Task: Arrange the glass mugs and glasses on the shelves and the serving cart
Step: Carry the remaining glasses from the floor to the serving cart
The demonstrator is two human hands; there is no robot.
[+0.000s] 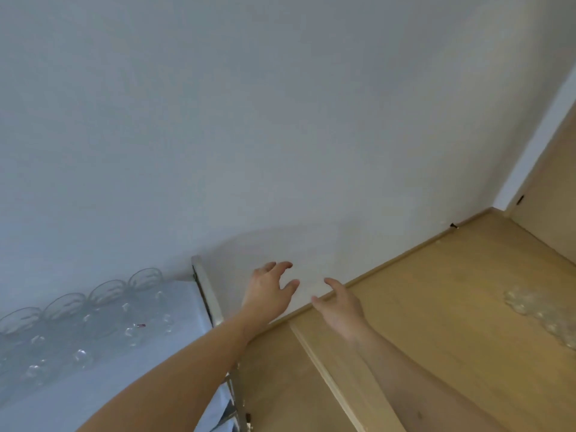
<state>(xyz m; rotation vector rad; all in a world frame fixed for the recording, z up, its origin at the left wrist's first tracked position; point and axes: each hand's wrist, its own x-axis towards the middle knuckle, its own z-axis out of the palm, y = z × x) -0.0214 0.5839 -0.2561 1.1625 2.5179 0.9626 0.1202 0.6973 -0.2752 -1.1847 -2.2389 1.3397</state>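
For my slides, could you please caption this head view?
Both empty hands, left hand and right hand, reach toward the white wall beside clear glass mugs.

The clear glass mugs (103, 302) look glossy, catching small highlights. They stand on a smooth, pale white cart top (174, 332) edged by a shiny metal rail (207, 294). The light wooden floor (436, 322) looks matt; the white wall (280, 120) is flat and matt.
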